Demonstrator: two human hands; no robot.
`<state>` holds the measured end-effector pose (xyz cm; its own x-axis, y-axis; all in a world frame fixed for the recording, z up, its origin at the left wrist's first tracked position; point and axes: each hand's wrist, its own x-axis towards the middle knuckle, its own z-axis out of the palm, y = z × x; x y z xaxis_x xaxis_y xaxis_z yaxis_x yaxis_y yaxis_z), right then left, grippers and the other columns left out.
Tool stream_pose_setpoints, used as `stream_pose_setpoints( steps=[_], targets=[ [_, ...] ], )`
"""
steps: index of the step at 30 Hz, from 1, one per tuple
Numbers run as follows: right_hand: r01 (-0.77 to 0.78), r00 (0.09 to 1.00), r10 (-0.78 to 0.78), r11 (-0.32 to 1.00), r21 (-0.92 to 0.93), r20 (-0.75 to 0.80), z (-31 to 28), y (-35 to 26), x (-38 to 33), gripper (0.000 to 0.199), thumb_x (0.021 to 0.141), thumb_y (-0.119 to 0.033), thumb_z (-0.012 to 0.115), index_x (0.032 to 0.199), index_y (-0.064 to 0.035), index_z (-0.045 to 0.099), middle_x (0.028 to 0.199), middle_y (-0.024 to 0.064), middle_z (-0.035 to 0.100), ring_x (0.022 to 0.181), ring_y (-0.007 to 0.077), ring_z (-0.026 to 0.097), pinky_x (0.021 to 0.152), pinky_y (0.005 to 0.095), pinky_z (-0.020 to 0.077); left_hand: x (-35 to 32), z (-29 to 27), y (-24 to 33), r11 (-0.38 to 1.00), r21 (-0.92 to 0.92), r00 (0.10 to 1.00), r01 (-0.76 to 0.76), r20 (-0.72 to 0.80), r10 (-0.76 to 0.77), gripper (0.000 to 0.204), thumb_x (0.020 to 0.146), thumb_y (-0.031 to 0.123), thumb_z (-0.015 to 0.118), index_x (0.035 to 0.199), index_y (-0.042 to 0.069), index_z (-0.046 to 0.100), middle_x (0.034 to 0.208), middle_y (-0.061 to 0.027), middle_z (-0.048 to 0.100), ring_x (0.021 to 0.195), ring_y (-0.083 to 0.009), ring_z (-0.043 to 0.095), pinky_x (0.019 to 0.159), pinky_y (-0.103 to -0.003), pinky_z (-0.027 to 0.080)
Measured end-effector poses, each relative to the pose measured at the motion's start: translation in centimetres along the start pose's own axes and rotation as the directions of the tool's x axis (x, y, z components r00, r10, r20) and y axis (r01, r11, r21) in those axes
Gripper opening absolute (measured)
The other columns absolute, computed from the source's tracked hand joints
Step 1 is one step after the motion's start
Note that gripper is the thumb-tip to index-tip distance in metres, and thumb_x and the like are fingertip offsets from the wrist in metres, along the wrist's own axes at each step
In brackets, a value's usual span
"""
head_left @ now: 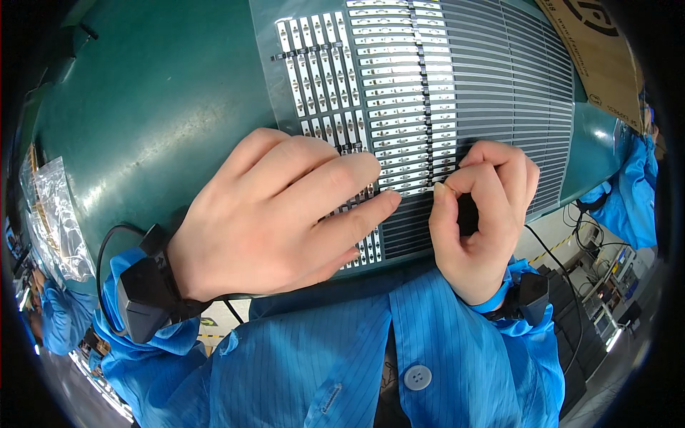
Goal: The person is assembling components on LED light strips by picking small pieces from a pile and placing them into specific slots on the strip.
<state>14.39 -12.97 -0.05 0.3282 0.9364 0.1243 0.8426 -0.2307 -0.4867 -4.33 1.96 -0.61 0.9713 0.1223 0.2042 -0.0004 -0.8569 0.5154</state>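
Rows of small silver metal strips (399, 82) lie side by side, with dark little parts running through them in a line. Further silver strips (317, 78) stand lengthwise to their left. My left hand (278, 207) stretches over the lower part of these strips, fingers extended, the index fingertip near the lowest crosswise rows; nothing shows in it. At the right end of the lower rows, my right hand (489, 207) has thumb and index finger pinched together. Whatever sits between those fingertips is too small to make out. Long dark grey strips (510, 93) extend rightward from the silver ones.
All this rests on a green tabletop (164, 85). A cardboard box (596, 57) stands at the far right. Clear plastic bags (57, 221) lie at the left edge. Black wrist devices with cables sit on both my wrists. Other people's blue sleeves (628, 196) show at the sides.
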Motion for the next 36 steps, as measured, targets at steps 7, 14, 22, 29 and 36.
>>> stream_pose_setpoints(
  steps=[7, 14, 22, 29, 36],
  targets=[
    [0.015, 0.999, -0.011, 0.994, -0.111, 0.035, -0.1, -0.4, 0.4, 0.021, 0.065, -0.006, 0.073, 0.081, -0.0117, 0.062, 0.098, 0.006, 0.055, 0.095, 0.0301, 0.048, 0.085, 0.0442, 0.036, 0.1, 0.3, 0.0, 1.0, 0.003, 0.999, -0.005, -0.033, 0.005, 0.055, 0.062, 0.024, 0.073, 0.116, 0.017, 0.076, 0.114, -0.0047, 0.057, 0.093, -0.0254, 0.053, 0.084, -0.039, 0.047],
    [0.093, 0.991, -0.066, 0.968, -0.233, 0.12, -1.2, -0.4, 1.3, 0.016, 0.072, -0.006, 0.071, 0.08, -0.0085, 0.058, 0.1, 0.0103, 0.051, 0.096, 0.0307, 0.046, 0.088, 0.042, 0.0334, 0.0, 0.5, 0.1, 0.999, 0.047, 0.999, 0.004, -0.047, -0.002, 0.056, 0.059, 0.022, 0.074, 0.115, 0.019, 0.076, 0.113, -0.0039, 0.057, 0.094, -0.0241, 0.054, 0.083, -0.038, 0.048],
    [-0.017, 0.995, 0.03, 0.99, -0.141, 0.091, -2.4, 1.8, 1.1, 0.017, 0.073, -0.007, 0.072, 0.078, -0.0083, 0.056, 0.096, 0.009, 0.051, 0.093, 0.0325, 0.047, 0.09, 0.0441, 0.0369, 0.1, 0.4, 0.6, 0.997, 0.079, 0.999, -0.01, -0.033, 0.013, 0.054, 0.062, 0.024, 0.074, 0.115, 0.019, 0.076, 0.113, -0.0047, 0.056, 0.096, -0.024, 0.055, 0.083, -0.038, 0.047],
    [-0.018, 0.998, 0.015, 0.999, 0.04, 0.062, -2.5, 2.8, 0.7, 0.018, 0.075, -0.001, 0.07, 0.085, -0.0071, 0.056, 0.103, 0.013, 0.051, 0.097, 0.0306, 0.044, 0.089, 0.0388, 0.0355, 0.8, -0.4, 1.3, 0.993, 0.108, 0.997, 0.045, 0.058, -0.051, 0.055, 0.064, 0.033, 0.076, 0.118, 0.022, 0.073, 0.114, -0.0061, 0.054, 0.099, -0.0255, 0.054, 0.086, -0.043, 0.046],
    [-0.054, 0.999, 0.054, 0.999, -0.002, -0.01, -0.6, 1.7, 0.2, 0.049, 0.067, -0.018, 0.087, 0.101, -0.0067, 0.055, 0.114, 0.0182, 0.048, 0.106, 0.0379, 0.044, 0.095, 0.0472, 0.0354, 1.6, -0.7, 2.2, 0.983, 0.16, 0.987, 0.084, 0.123, -0.104, 0.059, 0.066, 0.037, 0.078, 0.123, 0.024, 0.07, 0.112, -0.0052, 0.053, 0.098, -0.0248, 0.053, 0.086, -0.041, 0.045]
  ],
)
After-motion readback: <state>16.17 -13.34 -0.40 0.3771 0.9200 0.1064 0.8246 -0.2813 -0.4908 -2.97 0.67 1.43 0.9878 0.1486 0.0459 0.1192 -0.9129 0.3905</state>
